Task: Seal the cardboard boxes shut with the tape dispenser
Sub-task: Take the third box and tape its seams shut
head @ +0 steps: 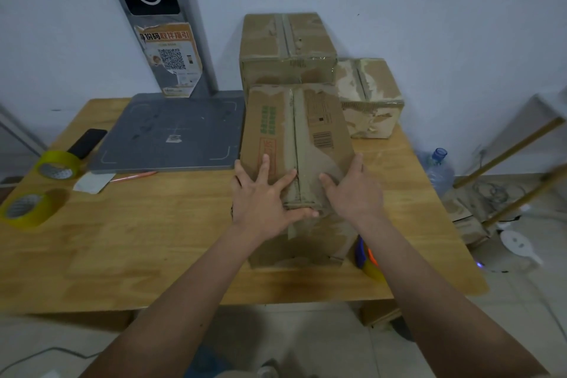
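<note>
on the wooden table (129, 242), your left hand (260, 193) and right hand (352, 193) press flat, fingers spread, on the near box (310, 138). two taped boxes (285, 49) crowd behind; the tape dispenser (369, 261) sits right, half hidden. tape rolls (58, 166) lie far left.

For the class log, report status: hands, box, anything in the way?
Left hand and right hand flat on near box, fingers spread. Top seam taped. Tape dispenser idle beside box, partly hidden by right arm. Nothing obstructing.
</note>
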